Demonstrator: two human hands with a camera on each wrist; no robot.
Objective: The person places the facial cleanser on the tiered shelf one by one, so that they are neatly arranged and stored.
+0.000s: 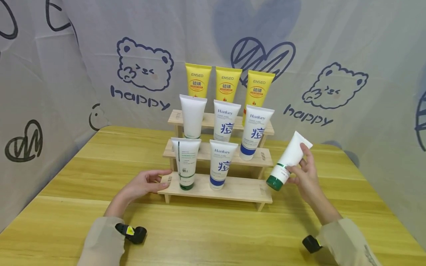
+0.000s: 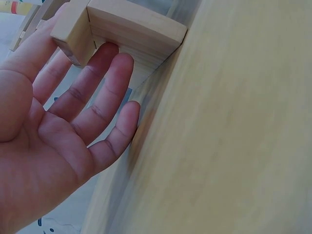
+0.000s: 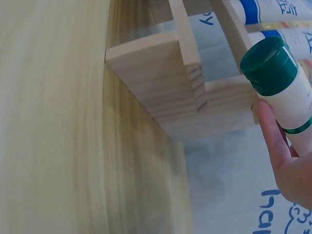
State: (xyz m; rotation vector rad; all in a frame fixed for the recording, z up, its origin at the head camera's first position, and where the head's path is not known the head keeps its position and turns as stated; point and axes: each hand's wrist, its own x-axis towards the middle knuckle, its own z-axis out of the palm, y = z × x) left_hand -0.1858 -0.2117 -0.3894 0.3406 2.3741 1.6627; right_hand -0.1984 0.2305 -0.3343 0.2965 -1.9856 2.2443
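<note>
My right hand holds a white tube with a green cap, off the right end of a three-step wooden display stand. The tube is tilted, cap down and to the left; in the right wrist view its green cap is close to the stand's end. At the other end, my left hand grips the edge of the lowest step, its fingers curling by the wooden end in the left wrist view. A green-capped white tube and a blue-capped Hankey tube stand on that step.
The middle step bears a white tube turned blank side forward and two Hankey tubes. Several yellow tubes stand on the top step. Behind the wooden table hangs a printed cloth.
</note>
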